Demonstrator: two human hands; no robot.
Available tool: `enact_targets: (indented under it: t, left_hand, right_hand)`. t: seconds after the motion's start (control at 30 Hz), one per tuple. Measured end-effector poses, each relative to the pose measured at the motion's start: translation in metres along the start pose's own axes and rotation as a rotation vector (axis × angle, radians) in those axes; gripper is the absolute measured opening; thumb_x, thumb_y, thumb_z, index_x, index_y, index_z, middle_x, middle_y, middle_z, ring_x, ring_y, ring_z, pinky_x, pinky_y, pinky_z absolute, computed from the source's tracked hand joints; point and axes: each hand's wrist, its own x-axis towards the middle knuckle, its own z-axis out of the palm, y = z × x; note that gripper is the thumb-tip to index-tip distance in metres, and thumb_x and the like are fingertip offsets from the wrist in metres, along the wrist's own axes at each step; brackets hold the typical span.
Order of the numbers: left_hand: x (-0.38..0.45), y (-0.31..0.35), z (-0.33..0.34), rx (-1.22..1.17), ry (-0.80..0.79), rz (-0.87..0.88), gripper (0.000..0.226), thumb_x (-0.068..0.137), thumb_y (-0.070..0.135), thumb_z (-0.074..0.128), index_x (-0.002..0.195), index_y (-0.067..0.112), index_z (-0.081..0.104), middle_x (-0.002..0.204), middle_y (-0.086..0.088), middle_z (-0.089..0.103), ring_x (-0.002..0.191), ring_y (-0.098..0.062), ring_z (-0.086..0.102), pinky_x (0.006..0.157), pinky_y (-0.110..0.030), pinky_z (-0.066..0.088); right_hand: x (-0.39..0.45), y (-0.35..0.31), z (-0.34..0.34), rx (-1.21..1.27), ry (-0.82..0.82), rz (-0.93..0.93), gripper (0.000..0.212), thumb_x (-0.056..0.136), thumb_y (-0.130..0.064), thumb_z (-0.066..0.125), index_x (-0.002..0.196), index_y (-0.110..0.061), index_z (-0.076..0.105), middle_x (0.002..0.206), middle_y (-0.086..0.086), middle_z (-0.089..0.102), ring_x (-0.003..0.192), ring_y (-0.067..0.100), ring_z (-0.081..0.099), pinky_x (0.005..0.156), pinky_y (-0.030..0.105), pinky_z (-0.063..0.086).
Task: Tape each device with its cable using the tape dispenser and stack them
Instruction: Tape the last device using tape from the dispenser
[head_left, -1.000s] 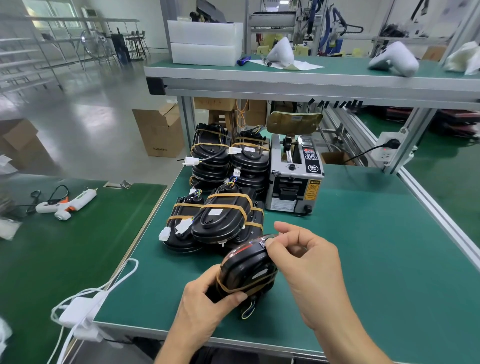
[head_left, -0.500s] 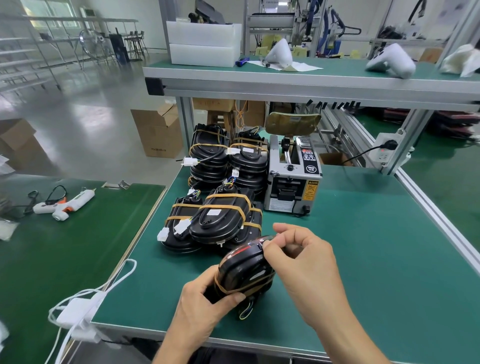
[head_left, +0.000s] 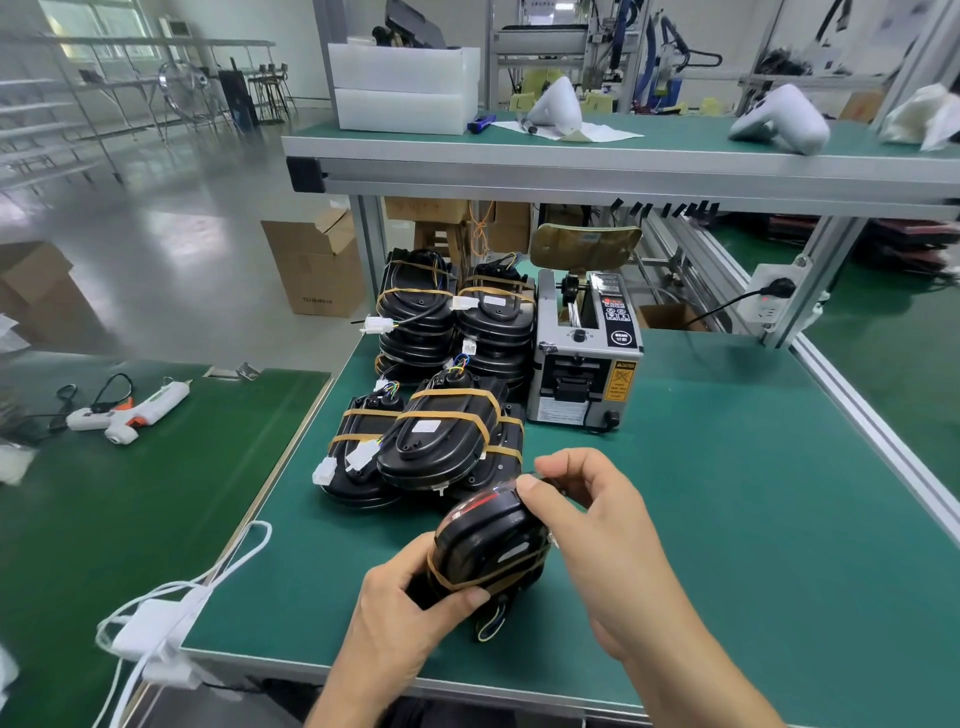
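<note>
Left hand (head_left: 400, 613) still grips black device (head_left: 488, 545) from below, thumb curled over its taped edge; right hand (head_left: 587, 525) keeps pinching tape at device's top end, fingers curled. Little changed; device sits slightly higher, just before taped stack (head_left: 441, 441); tape dispenser (head_left: 587, 358) beyond fingertips.

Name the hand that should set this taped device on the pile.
Left, probably. The left hand already grips the device around its body, on the side nearer the pile. The right hand only pinches at its top edge.
</note>
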Motion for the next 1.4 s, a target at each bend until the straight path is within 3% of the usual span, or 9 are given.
enact_targets:
  t: [0.1,0.23,0.4,0.6,0.83,0.93,1.13,1.27,1.4]
  left_hand:
    - [0.001,0.000,0.000,0.021,-0.014,0.010,0.062,0.077,0.065,0.090,0.130,0.038,0.073,0.110,0.002,0.082,0.101,-0.016,0.075,0.090,-0.023,0.057]
    - [0.001,-0.004,0.000,0.028,-0.013,0.001,0.065,0.075,0.066,0.091,0.131,0.039,0.073,0.111,0.004,0.082,0.102,-0.014,0.076,0.091,-0.022,0.057]
    - [0.001,-0.005,-0.003,0.027,-0.013,0.001,0.066,0.074,0.066,0.090,0.131,0.038,0.073,0.111,0.005,0.082,0.102,-0.012,0.076,0.090,-0.022,0.058]
    - [0.001,-0.009,-0.004,0.035,-0.015,-0.011,0.061,0.073,0.055,0.093,0.129,0.040,0.074,0.109,0.006,0.082,0.100,-0.013,0.077,0.090,-0.025,0.059]
    - [0.000,-0.003,-0.002,0.035,-0.011,0.004,0.061,0.073,0.056,0.092,0.129,0.041,0.074,0.109,0.007,0.083,0.100,-0.009,0.077,0.088,-0.019,0.058]
    - [0.000,0.003,-0.002,0.036,-0.005,0.022,0.062,0.073,0.066,0.090,0.127,0.040,0.075,0.110,0.007,0.082,0.100,-0.008,0.076,0.088,-0.017,0.056]
    - [0.001,0.009,0.000,0.028,0.036,0.026,0.055,0.069,0.071,0.089,0.116,0.046,0.077,0.104,0.009,0.083,0.095,-0.006,0.076,0.085,-0.016,0.056]
    - [0.002,0.009,-0.001,0.022,0.056,0.038,0.058,0.065,0.079,0.087,0.113,0.048,0.078,0.102,0.008,0.083,0.093,-0.005,0.076,0.084,-0.014,0.055]
    - [0.003,0.007,-0.002,0.019,0.049,0.044,0.060,0.063,0.078,0.090,0.116,0.051,0.077,0.103,0.008,0.084,0.096,-0.005,0.077,0.086,-0.015,0.056]
  right_hand:
    - [-0.001,0.003,0.004,0.047,0.016,0.023,0.020,0.073,-0.039,0.070,0.093,-0.037,0.067,0.105,-0.002,0.069,0.099,0.015,0.064,0.085,0.030,0.044]
    - [-0.003,0.008,0.008,0.016,0.022,-0.020,0.018,0.089,-0.030,0.068,0.096,-0.046,0.064,0.105,-0.015,0.068,0.100,0.002,0.063,0.088,0.026,0.043]
    - [-0.007,0.008,0.008,-0.277,0.026,-0.139,0.026,0.085,-0.054,0.064,0.110,-0.053,0.054,0.115,-0.030,0.058,0.111,-0.011,0.054,0.082,0.015,0.042]
    - [-0.007,-0.002,0.000,-0.556,-0.048,-0.264,0.028,0.090,-0.061,0.059,0.115,-0.049,0.052,0.116,-0.032,0.051,0.111,-0.015,0.048,0.088,0.023,0.048]
    - [-0.001,0.001,-0.001,-0.536,-0.116,-0.258,0.022,0.093,-0.057,0.055,0.110,-0.044,0.057,0.115,-0.029,0.049,0.114,-0.010,0.049,0.090,0.018,0.044]
    - [0.002,0.007,0.003,-0.423,-0.100,-0.237,0.005,0.100,-0.042,0.055,0.101,-0.042,0.060,0.115,-0.030,0.050,0.119,-0.006,0.045,0.092,0.018,0.038]
    - [0.004,0.016,0.007,-0.321,-0.133,-0.263,0.031,0.093,-0.067,0.039,0.109,-0.048,0.059,0.124,-0.028,0.054,0.130,-0.005,0.043,0.095,0.018,0.038]
    - [0.013,0.020,-0.009,-0.286,-0.223,-0.228,0.054,0.085,-0.077,0.054,0.133,-0.052,0.052,0.135,-0.031,0.054,0.130,-0.011,0.048,0.098,0.018,0.041]
    - [0.021,0.024,-0.012,-0.300,-0.359,-0.197,0.061,0.083,-0.085,0.053,0.133,-0.052,0.052,0.129,-0.028,0.063,0.123,-0.003,0.058,0.102,0.026,0.045]
